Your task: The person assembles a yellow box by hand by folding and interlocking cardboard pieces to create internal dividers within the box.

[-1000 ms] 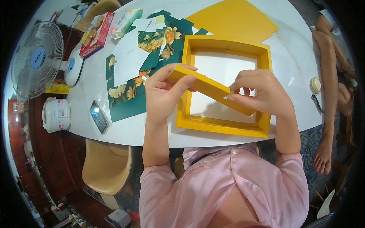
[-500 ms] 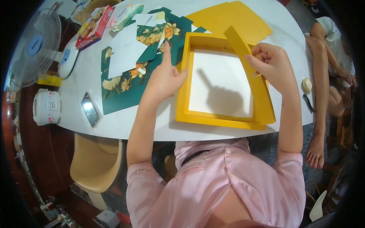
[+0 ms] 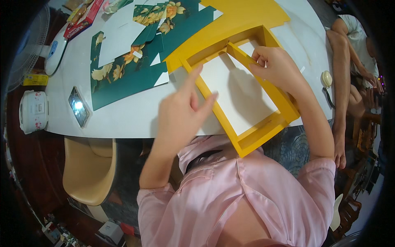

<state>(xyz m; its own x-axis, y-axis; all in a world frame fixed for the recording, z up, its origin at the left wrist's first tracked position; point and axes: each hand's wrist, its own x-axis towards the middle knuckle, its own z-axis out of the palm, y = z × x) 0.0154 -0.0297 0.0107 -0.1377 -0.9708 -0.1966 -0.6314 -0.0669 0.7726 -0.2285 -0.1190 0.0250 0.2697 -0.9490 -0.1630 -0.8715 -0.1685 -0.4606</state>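
Note:
A shallow yellow box (image 3: 218, 117) with a white bottom sits askew at the table's near edge, one corner jutting over it toward me. A yellow cardboard strip (image 3: 279, 95) stands on edge in it, running from the back wall to the right front corner. My right hand (image 3: 273, 68) is closed on the strip's upper part, thumb and fingers pinching it. Just outside the left wall is my left hand (image 3: 181, 113), slightly blurred, index finger and thumb spread. Their tips overlap the wall; whether they touch it, I cannot tell. A shadow falls across the white bottom.
Flat green card sheets with golden flowers (image 3: 140, 88) and white pieces (image 3: 121, 35) lie left, a yellow sheet (image 3: 247, 12) behind. A phone (image 3: 78, 106), rice cooker (image 3: 33, 111) and fan (image 3: 31, 41) are farther left. At right sits another person (image 3: 343, 74).
The box has turned counterclockwise, its near corner coming over the table edge. The strip, raised above the right wall before, now slants lower inside the box. My left hand has moved nearer me.

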